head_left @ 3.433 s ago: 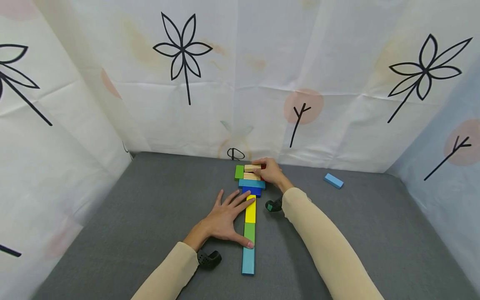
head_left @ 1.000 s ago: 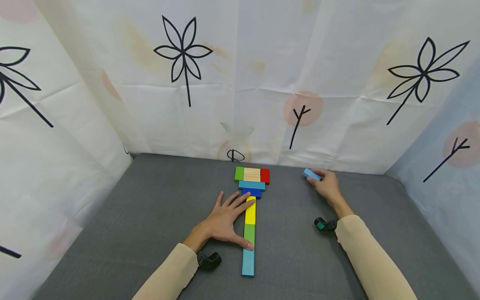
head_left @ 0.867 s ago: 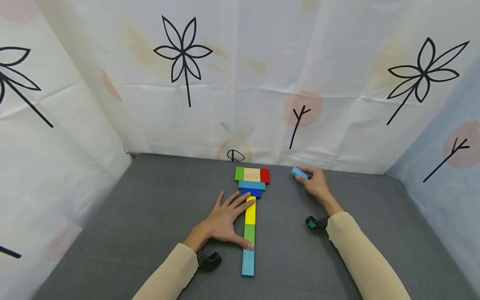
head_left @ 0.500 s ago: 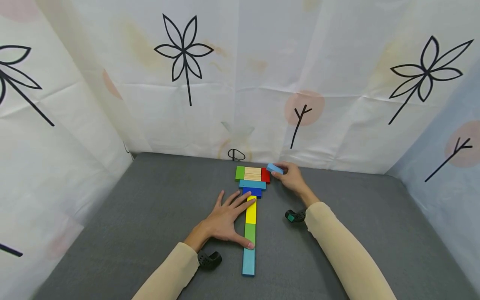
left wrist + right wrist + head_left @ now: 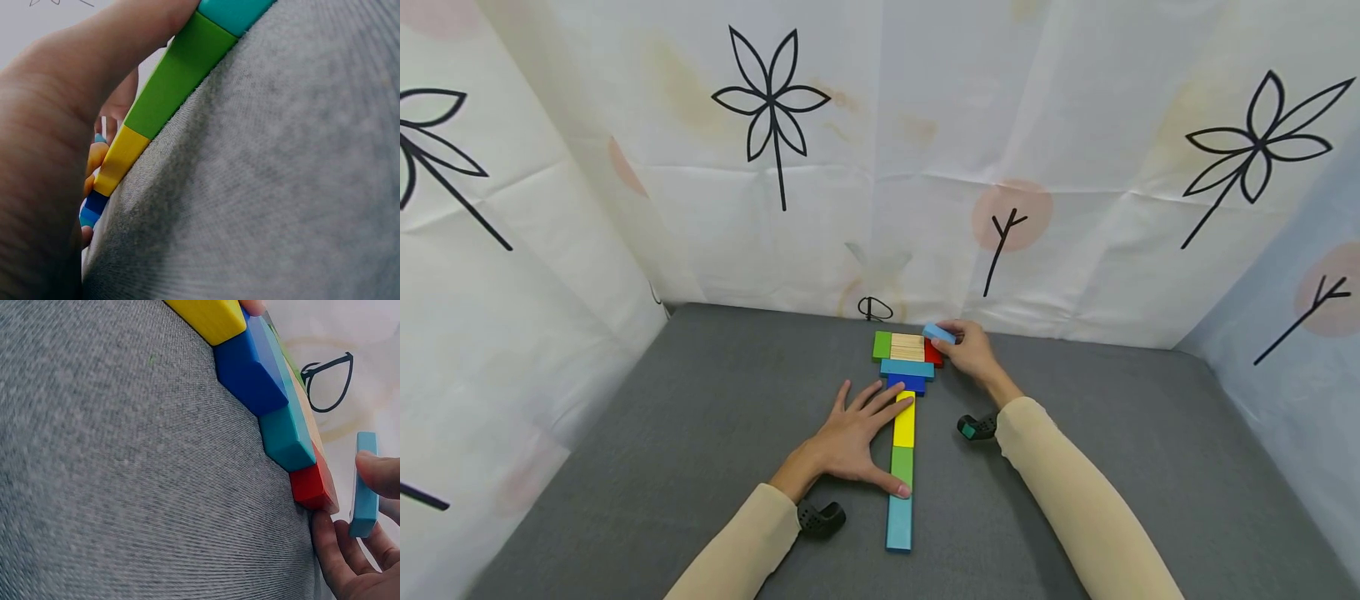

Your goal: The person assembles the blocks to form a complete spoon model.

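Observation:
My right hand [image 5: 973,350] pinches a light blue block [image 5: 365,487] between thumb and fingers, raised beside the red block [image 5: 314,486] at the far right of the arrangement. One of its fingertips reaches the red block's end. My left hand [image 5: 848,440] is spread along the column, fingertips on the yellow block [image 5: 905,421] and dark blue block [image 5: 907,383], thumb at the joint of the green block [image 5: 178,75] and the near light blue block [image 5: 898,525]. Beyond lie a teal block [image 5: 897,367], natural wood blocks [image 5: 907,347] and a second green block [image 5: 882,345].
The blocks lie on a grey cloth-covered table [image 5: 722,392]. A white printed curtain [image 5: 880,167] rises behind the table's far edge and along both sides. Dark wrist cameras sit under each wrist, the left camera [image 5: 822,520] close to the table.
The right hand has let go at the wood blocks, gone right, taken the light blue block off the table and carried it left to the red block. The left hand has stayed in place.

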`<state>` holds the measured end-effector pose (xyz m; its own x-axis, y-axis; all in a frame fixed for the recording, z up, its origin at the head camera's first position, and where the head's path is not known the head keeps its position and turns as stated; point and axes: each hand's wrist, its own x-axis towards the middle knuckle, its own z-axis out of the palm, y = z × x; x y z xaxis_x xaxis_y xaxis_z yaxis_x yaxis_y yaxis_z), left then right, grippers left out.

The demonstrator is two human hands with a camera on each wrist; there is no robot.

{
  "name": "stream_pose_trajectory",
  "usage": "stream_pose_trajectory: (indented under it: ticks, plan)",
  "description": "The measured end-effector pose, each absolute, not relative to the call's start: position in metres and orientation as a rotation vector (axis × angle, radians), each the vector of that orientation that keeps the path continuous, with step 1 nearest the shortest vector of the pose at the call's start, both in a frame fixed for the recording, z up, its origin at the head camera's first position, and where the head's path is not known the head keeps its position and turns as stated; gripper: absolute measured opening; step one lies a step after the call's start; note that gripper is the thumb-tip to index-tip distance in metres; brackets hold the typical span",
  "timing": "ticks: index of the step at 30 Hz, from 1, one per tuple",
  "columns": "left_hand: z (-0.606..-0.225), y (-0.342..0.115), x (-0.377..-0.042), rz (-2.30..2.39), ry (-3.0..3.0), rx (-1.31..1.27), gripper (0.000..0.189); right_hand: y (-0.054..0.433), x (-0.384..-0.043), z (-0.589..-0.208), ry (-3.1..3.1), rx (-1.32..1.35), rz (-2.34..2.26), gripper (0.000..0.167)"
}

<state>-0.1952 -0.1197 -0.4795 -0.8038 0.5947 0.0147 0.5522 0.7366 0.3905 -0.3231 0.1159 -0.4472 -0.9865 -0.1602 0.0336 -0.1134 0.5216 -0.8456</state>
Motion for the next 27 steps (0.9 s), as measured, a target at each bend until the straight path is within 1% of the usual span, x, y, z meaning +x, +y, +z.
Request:
stream_pose_trajectory:
  ticks: [16,27]
  plan:
    - [-0.482,-0.121,-0.196,0.579,2.823,0.936,0.119,0.112,-0.322,-0.449,2.713,-0.286,-1.479,0.039]
    - [-0.485,-0.120,-0.196,0.570,2.811,0.922,0.120,0.101,-0.336,-0.442,2.765,-0.405,-1.371,0.040]
